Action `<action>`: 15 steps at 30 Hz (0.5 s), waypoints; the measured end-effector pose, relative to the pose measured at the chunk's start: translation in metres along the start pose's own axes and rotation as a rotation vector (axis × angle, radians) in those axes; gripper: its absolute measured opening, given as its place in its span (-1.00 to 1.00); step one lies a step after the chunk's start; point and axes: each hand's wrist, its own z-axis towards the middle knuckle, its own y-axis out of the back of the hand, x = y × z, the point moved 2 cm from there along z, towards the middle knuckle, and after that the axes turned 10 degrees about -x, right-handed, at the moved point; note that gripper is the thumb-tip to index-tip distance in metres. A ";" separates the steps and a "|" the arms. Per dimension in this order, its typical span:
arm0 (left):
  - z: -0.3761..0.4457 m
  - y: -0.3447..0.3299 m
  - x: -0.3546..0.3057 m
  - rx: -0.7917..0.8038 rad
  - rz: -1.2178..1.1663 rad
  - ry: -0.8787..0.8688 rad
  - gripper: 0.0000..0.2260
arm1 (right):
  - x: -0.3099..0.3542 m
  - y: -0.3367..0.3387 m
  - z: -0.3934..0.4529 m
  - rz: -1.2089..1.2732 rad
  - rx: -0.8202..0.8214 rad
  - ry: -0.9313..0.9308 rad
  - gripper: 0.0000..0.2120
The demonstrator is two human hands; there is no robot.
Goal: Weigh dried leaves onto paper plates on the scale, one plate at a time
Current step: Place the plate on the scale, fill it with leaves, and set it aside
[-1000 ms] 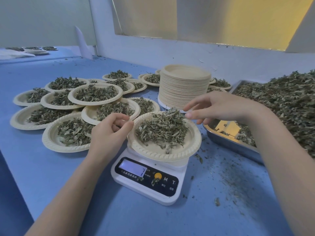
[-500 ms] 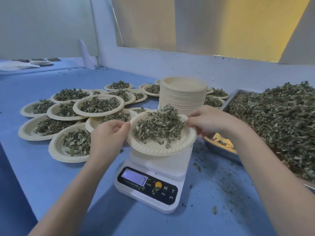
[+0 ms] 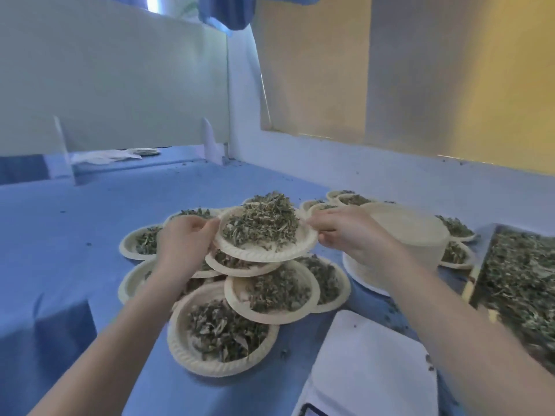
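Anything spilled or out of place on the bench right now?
Yes: loose leaf crumbs are scattered on the blue table between the scale and the metal tray. The filled plates overlap unevenly.

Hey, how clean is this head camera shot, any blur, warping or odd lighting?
Head view: soft all over, with motion smear worst on the tray of loose leaves at the right edge; wide-angle warp bends the wall lines; light is flat and bluish, shadows faint; the plate held by the left hand and right hand reads clearest.
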 end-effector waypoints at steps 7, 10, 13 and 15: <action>0.118 -0.026 0.012 0.099 -0.089 0.119 -0.64 | 0.031 -0.061 0.093 0.220 -0.098 -0.110 -0.83; 0.159 -0.049 0.016 0.147 -0.032 0.129 -0.65 | 0.036 -0.077 0.136 0.183 -0.139 -0.096 -0.57; 0.190 -0.080 0.027 0.237 0.055 0.129 -0.69 | 0.032 -0.089 0.177 0.152 -0.186 -0.097 -0.57; 0.203 -0.102 0.039 0.317 0.118 0.136 -0.77 | 0.023 -0.096 0.202 0.092 -0.221 -0.098 -0.65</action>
